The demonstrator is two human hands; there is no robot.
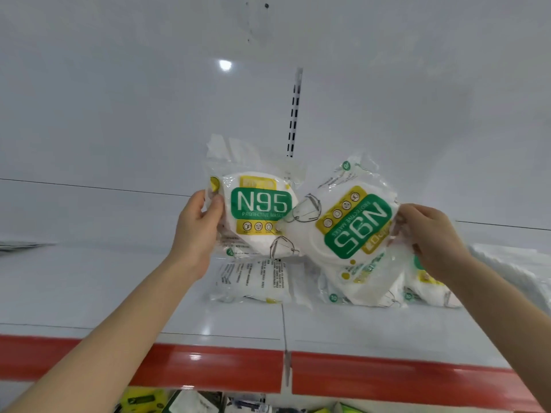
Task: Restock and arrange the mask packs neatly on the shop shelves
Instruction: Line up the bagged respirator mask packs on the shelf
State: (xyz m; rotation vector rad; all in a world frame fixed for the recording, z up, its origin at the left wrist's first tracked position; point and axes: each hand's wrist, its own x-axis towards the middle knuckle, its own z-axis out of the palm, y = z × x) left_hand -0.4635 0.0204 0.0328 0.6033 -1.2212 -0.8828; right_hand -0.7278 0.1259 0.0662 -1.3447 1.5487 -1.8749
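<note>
The person's left hand [199, 228] grips an upright pack [259, 204] of N95 masks by its 9 o'clock edge, thumb on the front and fingers curled behind, so the green label reads the right way up. The right hand [429, 236] pinches the clear wrapper of an upside-down pack [351, 225] at that pack's 3 o'clock edge; its label is inverted and tilted. Both packs are held in the air above the shelf [119, 287], and the tilted one overlaps the upright pack at the latter's 4 o'clock corner.

Straight below the upright pack, at 6 o'clock, a face-down pack [253, 281] lies flat on the shelf with its printed back showing. At 6 o'clock from the inverted pack sits a loose heap of packs [372, 290], slumped over one another and reaching under the right wrist.

At 12 o'clock behind the packs, a slotted rail [293, 114] runs up the white back panel [119, 114]. A red strip [387, 380] runs along the shelf's front edge, and below it the tops of some yellow-green goods [143, 400] on a lower level show, too cut off to tell what they are.
</note>
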